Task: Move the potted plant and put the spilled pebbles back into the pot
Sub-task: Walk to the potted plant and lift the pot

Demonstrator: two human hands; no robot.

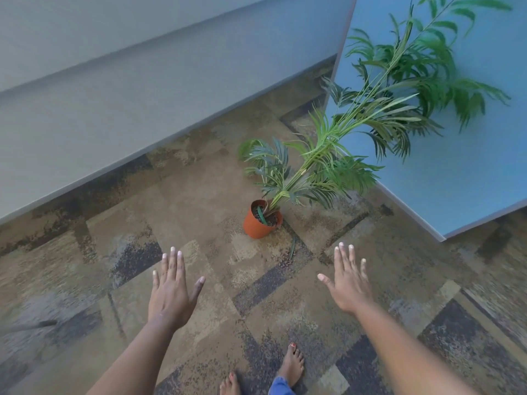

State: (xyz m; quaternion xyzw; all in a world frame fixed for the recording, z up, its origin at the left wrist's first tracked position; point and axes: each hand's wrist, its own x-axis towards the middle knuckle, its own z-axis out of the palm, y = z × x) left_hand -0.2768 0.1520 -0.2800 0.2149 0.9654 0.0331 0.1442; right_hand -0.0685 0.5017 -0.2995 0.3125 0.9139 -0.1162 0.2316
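Observation:
An orange pot (258,225) stands on the carpet, tilted to the right, with dark pebbles inside it. Its tall green plant (356,132) leans right against a blue wall. A small patch of dark spilled pebbles (285,262) and a fallen leaf (292,248) lie on the carpet just right of and nearer than the pot. My left hand (171,292) and my right hand (346,280) are stretched out flat above the floor, short of the pot on either side, fingers apart and holding nothing.
A grey wall (114,95) runs along the left and back. The blue wall (456,181) juts out at the right, its corner near the plant. My bare feet (291,363) stand on the patterned carpet (199,195) at the bottom.

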